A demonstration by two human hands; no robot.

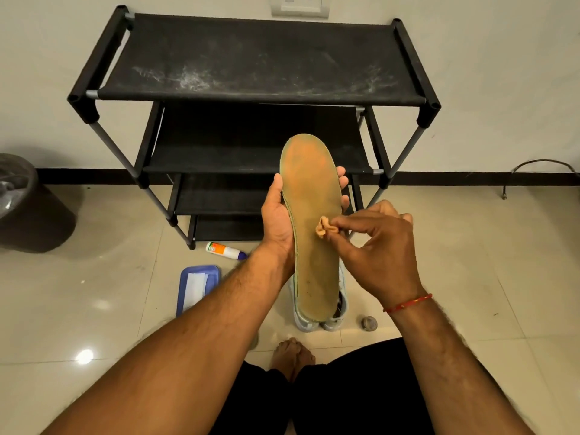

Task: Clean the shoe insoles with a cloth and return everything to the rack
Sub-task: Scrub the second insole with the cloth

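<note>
On near floor: shoes [314,324], below insole [310,183] heel. Gripping insole edges, fingers curled: left hand [277,215]. Pinched in right hand [379,243], pressed to insole middle: cloth [323,229]. Step judged: wiping. Next: strokes toward toe, firm backing. Far: rack [251,73].

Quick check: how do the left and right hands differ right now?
The left hand grips the insole by its edges, thumb one side, fingers the other; the right hand pinches a small bunched cloth against the insole's middle. The right hand's wrist wears a red thread; the left hand's is bare. Both are held up before the rack.
</note>
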